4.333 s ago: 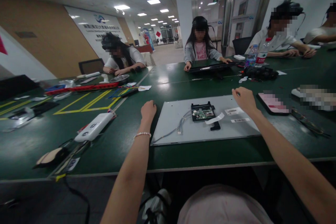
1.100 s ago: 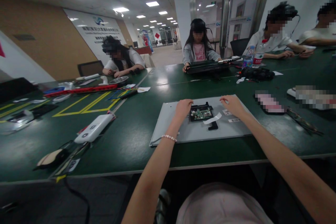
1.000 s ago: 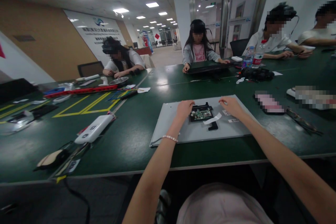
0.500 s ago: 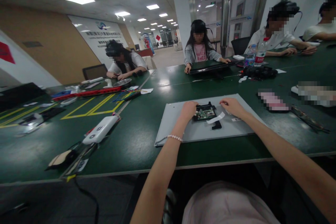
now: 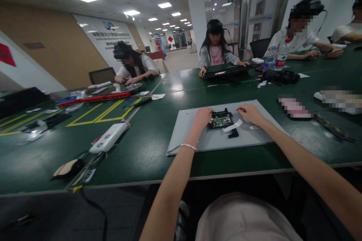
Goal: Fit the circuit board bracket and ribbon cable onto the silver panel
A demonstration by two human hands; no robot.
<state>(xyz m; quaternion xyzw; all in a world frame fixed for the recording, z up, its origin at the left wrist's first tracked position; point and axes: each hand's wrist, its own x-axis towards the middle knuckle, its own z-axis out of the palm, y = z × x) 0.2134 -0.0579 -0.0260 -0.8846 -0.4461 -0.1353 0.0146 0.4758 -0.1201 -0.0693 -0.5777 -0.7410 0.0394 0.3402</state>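
A: Where's the circuit board [image 5: 221, 121]?
B: On the pale panel [image 5: 251, 140], which lies on the bench [image 5: 141, 158].
A: And the left hand [image 5: 203, 117]?
B: Fingers curled at the board's left edge; whether they pinch anything, one can't tell.
A: The right hand [image 5: 250, 113]?
B: Right of the board, apart from it, thumb and fingertips pressed together.
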